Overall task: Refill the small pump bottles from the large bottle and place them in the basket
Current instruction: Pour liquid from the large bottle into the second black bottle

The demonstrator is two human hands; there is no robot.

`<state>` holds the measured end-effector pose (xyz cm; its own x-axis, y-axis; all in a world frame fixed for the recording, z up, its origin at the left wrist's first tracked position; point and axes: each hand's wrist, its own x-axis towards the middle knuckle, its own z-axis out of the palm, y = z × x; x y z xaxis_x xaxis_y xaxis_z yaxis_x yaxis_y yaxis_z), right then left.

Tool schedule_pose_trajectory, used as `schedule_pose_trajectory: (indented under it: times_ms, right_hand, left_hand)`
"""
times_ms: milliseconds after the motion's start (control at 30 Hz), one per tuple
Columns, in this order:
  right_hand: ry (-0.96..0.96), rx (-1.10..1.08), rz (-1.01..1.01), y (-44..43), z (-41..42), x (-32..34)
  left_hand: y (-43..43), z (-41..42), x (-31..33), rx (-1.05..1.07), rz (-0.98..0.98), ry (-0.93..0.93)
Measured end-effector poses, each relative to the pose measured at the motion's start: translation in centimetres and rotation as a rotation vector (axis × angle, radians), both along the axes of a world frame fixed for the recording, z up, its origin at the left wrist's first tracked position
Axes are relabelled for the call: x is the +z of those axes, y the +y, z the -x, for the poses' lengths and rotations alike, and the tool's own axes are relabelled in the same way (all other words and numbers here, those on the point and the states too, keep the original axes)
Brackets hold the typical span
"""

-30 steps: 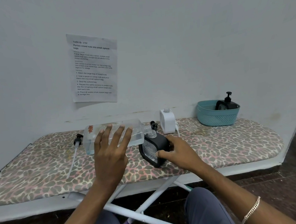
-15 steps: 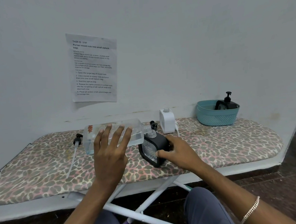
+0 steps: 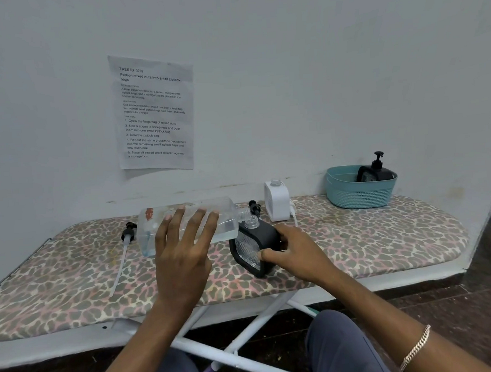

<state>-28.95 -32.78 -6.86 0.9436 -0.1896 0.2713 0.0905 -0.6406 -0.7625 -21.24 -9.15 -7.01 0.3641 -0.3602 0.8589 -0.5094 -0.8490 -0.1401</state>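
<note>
My left hand [image 3: 182,253] grips the large clear bottle [image 3: 229,221], tipped on its side with its neck over the open mouth of a small black bottle [image 3: 252,243]. A little clear liquid lies along the large bottle's lower side. My right hand [image 3: 293,252] holds the small black bottle upright on the ironing board [image 3: 371,235]. A small white bottle [image 3: 277,201] without its pump stands behind. One black pump bottle [image 3: 374,172] sits in the teal basket [image 3: 359,193] at the back right.
A loose black pump with a long tube [image 3: 125,245] lies on the board's left. Another black pump [image 3: 254,207] lies behind the bottles. A paper sheet [image 3: 153,113] hangs on the wall. The board's white legs [image 3: 247,329] and my knees are below.
</note>
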Motion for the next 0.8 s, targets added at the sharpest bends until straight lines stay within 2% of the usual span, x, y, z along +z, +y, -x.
schedule_pose_trajectory:
  times_ms: [800]
  right_hand:
    - [0.001,-0.003,-0.002,-0.01,-0.09,-0.14]
  left_hand:
    - [-0.03,0.07,0.13,0.006,0.0,0.01]
